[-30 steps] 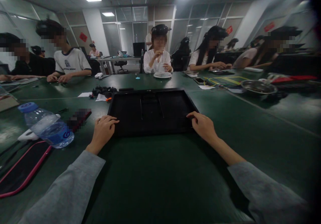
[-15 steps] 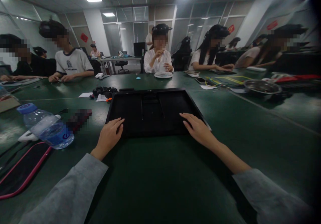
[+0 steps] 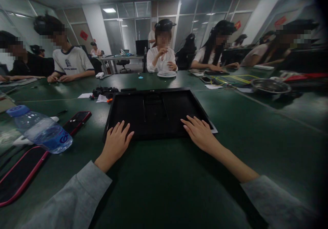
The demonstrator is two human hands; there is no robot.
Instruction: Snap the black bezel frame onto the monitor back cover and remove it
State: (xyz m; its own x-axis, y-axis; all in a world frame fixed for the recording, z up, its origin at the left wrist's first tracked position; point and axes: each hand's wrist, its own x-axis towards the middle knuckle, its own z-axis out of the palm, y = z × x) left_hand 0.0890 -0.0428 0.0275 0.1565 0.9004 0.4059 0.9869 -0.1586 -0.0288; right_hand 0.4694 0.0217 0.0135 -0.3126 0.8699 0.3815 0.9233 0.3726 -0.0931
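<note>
A wide, shallow black casing (image 3: 128, 107), like the shell of a flat monitor, lies on the green table in front of me. It has a raised rim and two thin upright lines inside. Over its near left corner rests my left hand (image 3: 116, 143), palm down with the fingers spread. My right hand (image 3: 201, 131) lies flat over the near right part, its fingers stretched out and pointing inward. Neither hand is wrapped around anything.
To my left are a tilted water bottle (image 3: 42, 130), a red-edged phone (image 3: 78, 121) and a pink-edged dark mat (image 3: 22, 174). Black cables (image 3: 105, 92) sit beyond the casing. A metal bowl (image 3: 270, 85) is at the right. Several people sit around the table (image 3: 164, 188).
My left hand has spread its fingers and shifted slightly right on the casing. The fingers of my right hand are somewhat more spread. The view has tilted a little.
</note>
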